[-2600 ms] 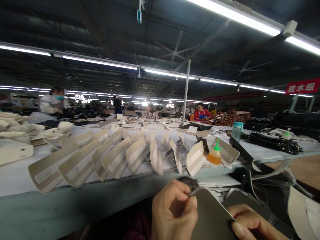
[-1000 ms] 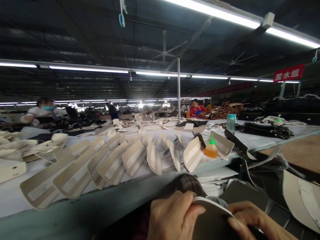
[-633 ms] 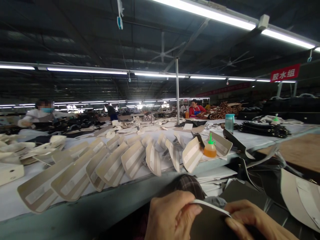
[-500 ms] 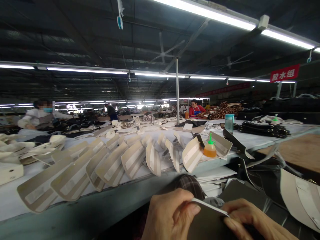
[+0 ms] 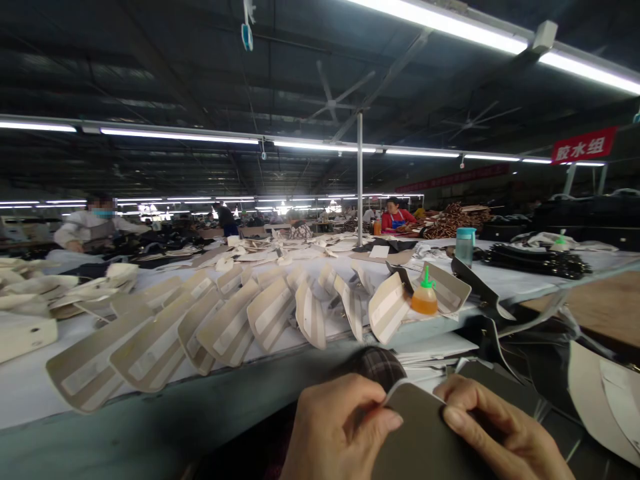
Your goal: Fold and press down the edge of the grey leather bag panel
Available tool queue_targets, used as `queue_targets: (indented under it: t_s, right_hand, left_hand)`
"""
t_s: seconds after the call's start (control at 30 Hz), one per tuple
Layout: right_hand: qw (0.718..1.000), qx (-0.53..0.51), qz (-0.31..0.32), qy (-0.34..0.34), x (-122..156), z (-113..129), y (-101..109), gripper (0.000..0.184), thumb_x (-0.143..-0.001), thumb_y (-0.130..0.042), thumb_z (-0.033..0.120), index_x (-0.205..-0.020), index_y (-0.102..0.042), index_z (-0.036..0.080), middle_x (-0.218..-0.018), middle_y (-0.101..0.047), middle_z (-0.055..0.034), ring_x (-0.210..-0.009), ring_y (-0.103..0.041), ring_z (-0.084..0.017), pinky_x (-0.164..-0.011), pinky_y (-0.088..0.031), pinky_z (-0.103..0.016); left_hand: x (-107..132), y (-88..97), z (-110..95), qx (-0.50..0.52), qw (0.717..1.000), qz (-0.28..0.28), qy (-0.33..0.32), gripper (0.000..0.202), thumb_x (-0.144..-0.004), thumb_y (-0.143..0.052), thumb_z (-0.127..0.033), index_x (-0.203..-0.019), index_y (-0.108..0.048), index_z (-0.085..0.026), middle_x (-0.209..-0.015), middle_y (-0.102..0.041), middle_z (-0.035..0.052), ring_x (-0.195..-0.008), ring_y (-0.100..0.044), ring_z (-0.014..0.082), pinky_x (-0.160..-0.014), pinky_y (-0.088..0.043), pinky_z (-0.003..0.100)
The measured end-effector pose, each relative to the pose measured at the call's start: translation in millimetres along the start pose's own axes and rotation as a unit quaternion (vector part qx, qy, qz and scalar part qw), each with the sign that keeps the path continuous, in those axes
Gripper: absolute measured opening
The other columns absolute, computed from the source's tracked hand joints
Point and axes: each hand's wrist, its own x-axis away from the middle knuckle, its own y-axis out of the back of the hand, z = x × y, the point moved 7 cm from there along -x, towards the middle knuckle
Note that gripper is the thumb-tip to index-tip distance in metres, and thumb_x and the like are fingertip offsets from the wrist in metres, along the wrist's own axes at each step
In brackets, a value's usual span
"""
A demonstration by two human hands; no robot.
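While both hands pinched it at the bottom edge of the view, the dark grey panel (image 5: pixel 425 433) lay low in front of the workbench (image 5: pixel 150 407), its lower part cut off by the frame, so its full outline could not be made out. The left hand (image 5: pixel 340 430) gripped the panel's upper left corner between thumb and fingers; the right hand (image 5: pixel 500 433) pressed fingers on its upper right edge. Its visible top edge ran roughly left to right, rounded at the left corner, the face turned up toward the camera. A plaid cloth (image 5: pixel 377 365) showed just behind the panel (mostly hidden by it). On the workbench above, a squeeze bottle (image 5: pixel 425 298) with a green nozzle held orange liquid, standing among a row of beige cut pieces (image 5: pixel 225 327) overlapping along the bench's near edge. Farther back on the bench stood a teal-capped cup (image 5: pixel 465 245), its contents unclear.
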Motion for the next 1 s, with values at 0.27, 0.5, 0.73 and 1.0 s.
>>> queue_targets:
  t_s: [0.27,0.5,0.73,1.0]
  right_hand:
    - [0.993,-0.089,-0.003,-0.075,-0.6,-16.8,-3.0,0.041,-0.086,-0.066,0.059,-0.068,-0.060,0.022,-0.076,-0.060,0.0000,-0.067,-0.056,-0.015,-0.056,-0.046,-0.017]
    - [0.997,-0.078,-0.011,0.027,-5.8,-13.8,2.5,0.031,-0.089,-0.067,0.046,-0.069,-0.066,0.022,-0.081,-0.065,-0.0032,-0.068,-0.063,-0.017,-0.057,-0.052,-0.019]
    - [0.988,-0.096,-0.050,0.114,-7.3,-5.5,7.7,0.031,-0.087,-0.070,0.046,-0.066,-0.066,0.023,-0.070,-0.064,-0.0021,-0.061,-0.063,-0.016,-0.053,-0.052,-0.019]
    - [0.985,-0.077,-0.053,0.144,-4.1,7.8,6.2,0.029,-0.089,-0.070,0.042,-0.067,-0.066,0.023,-0.070,-0.064,-0.0019,-0.062,-0.064,-0.016,-0.054,-0.053,-0.019]
  left_hand:
    - [2.2,4.1,6.6,0.019,0.999,-0.009,0.025,0.009,-0.073,-0.065,-0.015,-0.065,-0.065,-0.018,-0.053,-0.049,-0.0071,-0.050,-0.036,0.0073,-0.049,-0.030,0.018]
    - [4.3,3.8,1.3,0.049,0.999,-0.008,-0.017,0.008,-0.072,-0.066,-0.009,-0.071,-0.066,-0.017,-0.058,-0.047,-0.0067,-0.051,-0.034,0.0071,-0.048,-0.027,0.020]
    - [7.7,1.2,-9.0,0.052,0.992,0.028,-0.108,0.010,-0.075,-0.068,-0.006,-0.080,-0.070,-0.015,-0.070,-0.059,-0.0013,-0.051,-0.039,0.0068,-0.046,-0.030,0.019]
    - [4.5,0.9,-14.5,0.091,0.991,0.043,-0.084,0.015,-0.084,-0.066,-0.016,-0.085,-0.079,-0.011,-0.069,-0.060,0.0024,-0.058,-0.050,0.0099,-0.052,-0.036,0.019]
